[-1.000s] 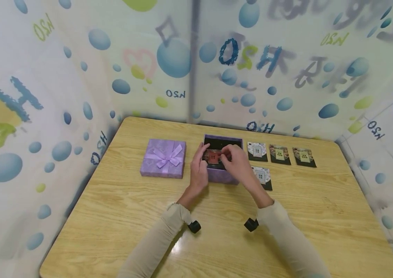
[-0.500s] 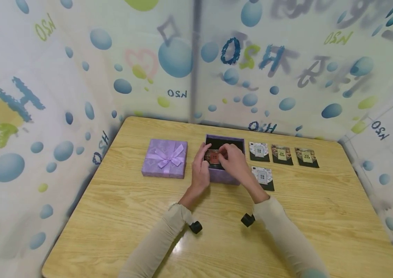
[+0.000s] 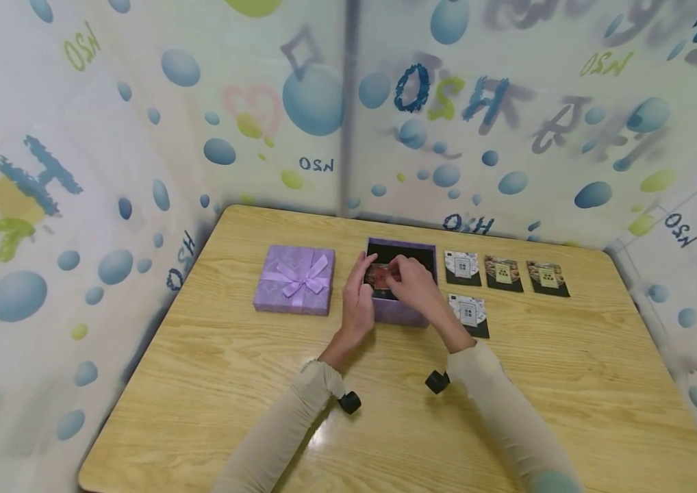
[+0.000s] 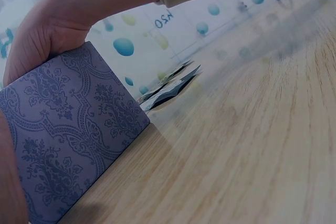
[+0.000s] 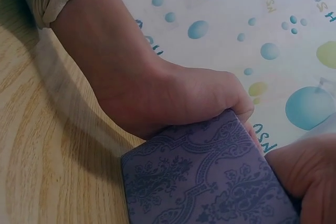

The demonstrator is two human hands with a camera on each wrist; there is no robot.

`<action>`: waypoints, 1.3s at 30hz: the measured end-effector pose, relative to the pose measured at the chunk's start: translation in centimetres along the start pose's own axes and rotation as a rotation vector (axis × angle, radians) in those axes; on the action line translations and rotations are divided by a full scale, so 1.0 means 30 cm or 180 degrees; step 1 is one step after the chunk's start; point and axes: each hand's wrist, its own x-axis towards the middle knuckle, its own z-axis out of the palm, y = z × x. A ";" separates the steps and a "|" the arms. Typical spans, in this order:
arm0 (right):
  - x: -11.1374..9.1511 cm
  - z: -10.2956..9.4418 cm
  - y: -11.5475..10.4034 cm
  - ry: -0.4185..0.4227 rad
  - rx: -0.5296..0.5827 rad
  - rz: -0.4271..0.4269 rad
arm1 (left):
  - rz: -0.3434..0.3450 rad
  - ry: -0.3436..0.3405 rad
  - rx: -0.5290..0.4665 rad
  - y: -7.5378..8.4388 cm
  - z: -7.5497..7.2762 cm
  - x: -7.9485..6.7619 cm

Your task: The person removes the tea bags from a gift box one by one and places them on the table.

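An uncovered purple gift box (image 3: 399,313) with a dark inside stands on the table, its patterned front wall filling much of both wrist views. My left hand (image 3: 357,301) holds the box at its left side, fingers along the wall and fingertips at the rim. Inside the box is a small dark packet with a red label (image 3: 382,276). My right hand (image 3: 413,284) reaches over the box's right wall and pinches the packet's right side between thumb and fingers. In the right wrist view the right hand's fingertips are hidden behind the box wall.
A purple lid with a ribbon bow (image 3: 294,281) lies left of the box. To the right lie two white-and-black packets (image 3: 462,267) and two brown packets with yellow labels (image 3: 504,274). A printed curtain (image 3: 200,103) hangs behind the wooden table (image 3: 250,356).
My right wrist and forearm have shifted slightly left and forward, the fingers staying at the red-labelled packet. The left hand keeps its place on the box. The whole view drifts slightly.
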 end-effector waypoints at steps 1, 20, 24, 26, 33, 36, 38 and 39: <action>0.000 -0.002 -0.001 -0.0043 -0.0003 0.0030 | -0.0002 -0.0001 -0.0003 0.001 0.000 0.000; 0.052 0.000 0.005 -0.0615 -0.0238 0.0321 | 0.0026 -0.0021 -0.0023 0.008 -0.001 -0.001; 0.054 -0.005 0.005 -0.0728 -0.0251 0.0413 | -0.0003 -0.0046 -0.0013 0.010 -0.001 -0.002; 0.055 -0.005 0.008 -0.0727 -0.0208 0.0461 | 0.0002 -0.0045 -0.0008 0.009 0.000 0.000; 0.054 0.003 0.018 -0.0663 -0.0074 0.0492 | 0.0023 -0.0023 -0.0038 0.003 0.006 0.004; 0.050 0.006 0.019 -0.0569 -0.0047 0.0439 | 0.0012 -0.0017 -0.0057 0.002 0.006 0.003; 0.048 0.010 0.020 -0.0463 -0.0032 0.0375 | 0.0014 -0.0014 -0.0062 0.003 0.005 0.003; 0.047 0.011 0.020 -0.0409 -0.0036 0.0336 | 0.0015 -0.0012 -0.0056 0.002 0.004 0.003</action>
